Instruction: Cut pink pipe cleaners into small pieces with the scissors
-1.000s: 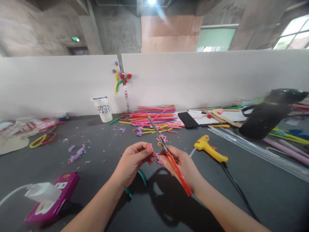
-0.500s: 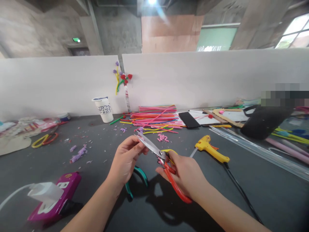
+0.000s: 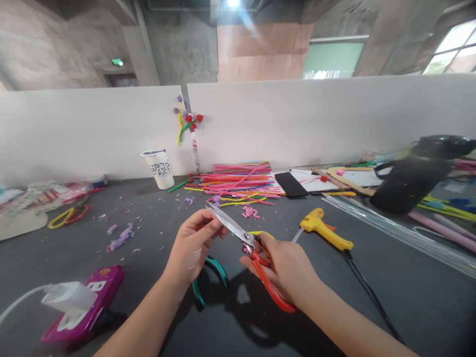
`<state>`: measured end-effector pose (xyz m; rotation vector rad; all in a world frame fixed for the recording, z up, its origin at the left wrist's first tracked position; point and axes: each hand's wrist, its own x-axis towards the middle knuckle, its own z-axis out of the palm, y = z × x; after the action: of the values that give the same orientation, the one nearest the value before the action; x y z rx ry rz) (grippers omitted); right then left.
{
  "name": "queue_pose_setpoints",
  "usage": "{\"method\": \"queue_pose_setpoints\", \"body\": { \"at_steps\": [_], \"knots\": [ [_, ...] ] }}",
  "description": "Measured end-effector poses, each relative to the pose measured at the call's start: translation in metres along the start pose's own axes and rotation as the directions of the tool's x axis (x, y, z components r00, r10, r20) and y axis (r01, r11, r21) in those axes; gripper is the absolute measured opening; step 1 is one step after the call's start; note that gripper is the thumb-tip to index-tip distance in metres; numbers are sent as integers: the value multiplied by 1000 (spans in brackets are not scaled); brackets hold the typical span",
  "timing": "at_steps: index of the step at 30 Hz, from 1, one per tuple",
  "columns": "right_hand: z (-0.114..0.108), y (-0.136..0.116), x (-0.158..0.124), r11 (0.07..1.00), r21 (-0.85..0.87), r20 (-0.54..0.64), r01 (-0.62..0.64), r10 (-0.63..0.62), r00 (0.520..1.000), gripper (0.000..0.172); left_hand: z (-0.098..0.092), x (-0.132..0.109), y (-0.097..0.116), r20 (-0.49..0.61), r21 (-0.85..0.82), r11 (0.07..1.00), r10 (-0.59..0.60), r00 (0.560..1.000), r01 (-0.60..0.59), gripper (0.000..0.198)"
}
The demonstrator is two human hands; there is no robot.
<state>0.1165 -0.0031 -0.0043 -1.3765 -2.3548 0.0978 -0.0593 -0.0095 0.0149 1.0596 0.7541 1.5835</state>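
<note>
Magenta power strip [image 3: 112,285] on a dark table [image 3: 148,270], left hand [image 3: 191,244] pinched closed at the blades [image 3: 230,222] of red-handled scissors [image 3: 247,237] slanting between the hands, anything pinched there too small to tell, right hand [image 3: 288,263] gripping the handles [image 3: 270,288], yellow glue gun [image 3: 324,230].

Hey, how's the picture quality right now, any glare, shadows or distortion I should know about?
Head view: the ceiling light flares into a pale streak; the window is washed out; dark shadows fall on the table below the scissors and right hand; the jug near the right edge looks slanted, probably wide-lens distortion.
</note>
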Motion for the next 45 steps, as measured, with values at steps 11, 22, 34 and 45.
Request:
{"method": "queue_pose_setpoints", "body": {
  "at_steps": [11,22,34,45],
  "knots": [
    [-5,1,2,996,68,-20,-63,64,998,28,-1,2,4,-13,30,999,-43,999,44,3],
    [-8,1,2,998,46,23,-41,40,999,27,0,1,4,-49,20,997,-67,997,68,3],
    [-13,3,-2,998,57,46,-16,14,999,35,-4,3,7,1,30,998,-47,999,47,3],
    [-12,5,-4,999,51,39,-7,5,999,35,-5,3,7,-16,59,997,-43,999,44,3]
  ]
}}
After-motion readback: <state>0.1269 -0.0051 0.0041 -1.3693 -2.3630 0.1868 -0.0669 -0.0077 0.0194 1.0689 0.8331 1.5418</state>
